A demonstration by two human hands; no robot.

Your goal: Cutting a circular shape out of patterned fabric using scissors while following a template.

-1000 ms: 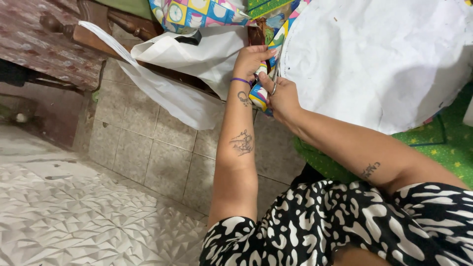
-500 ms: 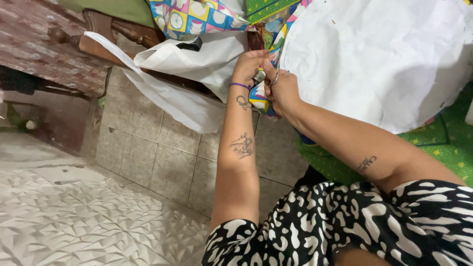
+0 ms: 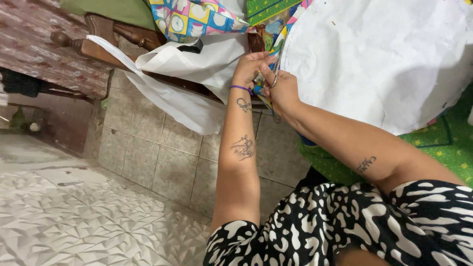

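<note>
While both hands pinch it at the white lining's edge | left hand point(image 3: 250, 69) grips colourful patchwork fabric point(image 3: 263, 91) | right hand point(image 3: 282, 91) holds scissors point(image 3: 274, 79) | mid-snip, next cut needs taut cloth

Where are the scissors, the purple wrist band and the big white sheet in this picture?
scissors point(image 3: 274, 79): head view, on the metal part showing between the two hands.
purple wrist band point(image 3: 240, 88): head view, on the band where it crosses the wrist.
big white sheet point(image 3: 374, 54): head view, on its bare middle.
</note>
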